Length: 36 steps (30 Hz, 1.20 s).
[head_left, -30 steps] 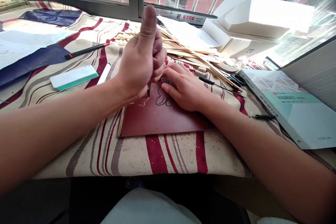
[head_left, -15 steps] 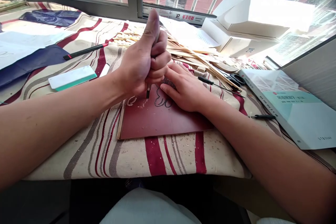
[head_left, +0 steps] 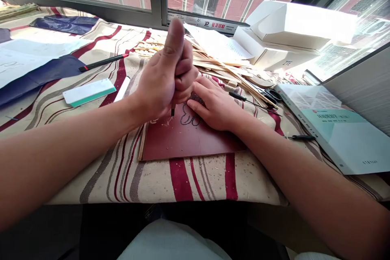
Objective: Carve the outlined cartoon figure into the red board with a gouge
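In the head view my left hand (head_left: 166, 75) is a fist with its thumb raised, wrapped round a carving tool (head_left: 172, 111). Only the tool's short dark tip shows below the fist, pointing down at a reddish-brown board (head_left: 189, 144); the handle is hidden. My right hand (head_left: 215, 103) lies with fingers stretched out on the board, just right of the fist. Beside its thumb a dark curved outline (head_left: 189, 118) is drawn or cut in the surface. Pale shavings and light scratched marks lie around the tip.
Thin wooden strips (head_left: 219, 63) pile up behind my hands. To the right are a dark-handled thin tool (head_left: 237, 96), scissors (head_left: 272, 94) and a book (head_left: 344, 130). A white box (head_left: 283, 59) stands at the window. Leftward lie a marker (head_left: 103, 63) and a white-green block (head_left: 89, 92).
The view has shifted slightly, so most things sit a little differently in the picture. Both hands keep the same hold and place on the board; the tool tip stays near the shavings.
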Tool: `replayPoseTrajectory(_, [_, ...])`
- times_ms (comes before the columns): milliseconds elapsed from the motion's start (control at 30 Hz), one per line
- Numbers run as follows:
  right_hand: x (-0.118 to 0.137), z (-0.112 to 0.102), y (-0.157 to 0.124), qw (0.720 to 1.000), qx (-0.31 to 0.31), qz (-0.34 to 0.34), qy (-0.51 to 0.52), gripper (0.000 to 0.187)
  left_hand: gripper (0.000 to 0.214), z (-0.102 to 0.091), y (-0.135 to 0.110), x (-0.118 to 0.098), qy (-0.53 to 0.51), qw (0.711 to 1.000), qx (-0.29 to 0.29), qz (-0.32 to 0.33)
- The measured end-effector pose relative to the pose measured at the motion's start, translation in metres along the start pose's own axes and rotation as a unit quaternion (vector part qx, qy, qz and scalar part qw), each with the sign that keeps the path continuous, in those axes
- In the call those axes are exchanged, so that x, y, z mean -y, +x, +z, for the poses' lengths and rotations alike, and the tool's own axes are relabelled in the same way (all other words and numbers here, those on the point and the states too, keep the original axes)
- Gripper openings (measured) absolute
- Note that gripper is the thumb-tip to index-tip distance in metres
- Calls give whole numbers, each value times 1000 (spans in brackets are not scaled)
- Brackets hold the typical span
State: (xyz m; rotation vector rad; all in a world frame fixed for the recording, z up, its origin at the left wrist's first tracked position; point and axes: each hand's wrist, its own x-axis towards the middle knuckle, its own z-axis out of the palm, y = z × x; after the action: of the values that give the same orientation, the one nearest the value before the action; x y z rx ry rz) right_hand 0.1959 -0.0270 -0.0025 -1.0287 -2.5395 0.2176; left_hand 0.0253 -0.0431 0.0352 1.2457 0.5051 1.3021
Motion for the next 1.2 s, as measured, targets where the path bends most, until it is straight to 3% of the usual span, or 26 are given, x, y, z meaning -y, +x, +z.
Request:
replayPoseTrajectory(133, [-2, 1, 0, 1000, -3, -4, 0, 34, 65, -6, 2, -8, -48, 997, 9, -64])
replayPoseTrajectory(300, [-5, 3, 0, 1000, -4, -8, -7, 37, 70, 0, -7, -15, -43, 990, 95, -100])
replayPoseTrajectory(467, [-4, 2, 0, 1000, 2, -8, -17, 37, 73, 0, -5, -21, -25, 994, 95, -47])
replayPoseTrajectory(633, [-4, 1, 1, 1000, 7, -8, -22, 37, 75, 0, -5, -18, 25, 995, 70, -63])
replayPoseTrajectory(767, [-5, 0, 1, 1000, 12, -8, -21, 41, 68, 2, -6, -11, 51, 996, 71, -23])
replayPoseTrajectory(1000, [-4, 2, 2, 999, 11, -4, -32, 38, 66, 11, -4, -7, 127, 992, 19, 2])
replayPoseTrajectory(1200, [-6, 6, 2, 1000, -5, -14, -25, 39, 58, 13, -5, -5, 142, 988, 47, 24])
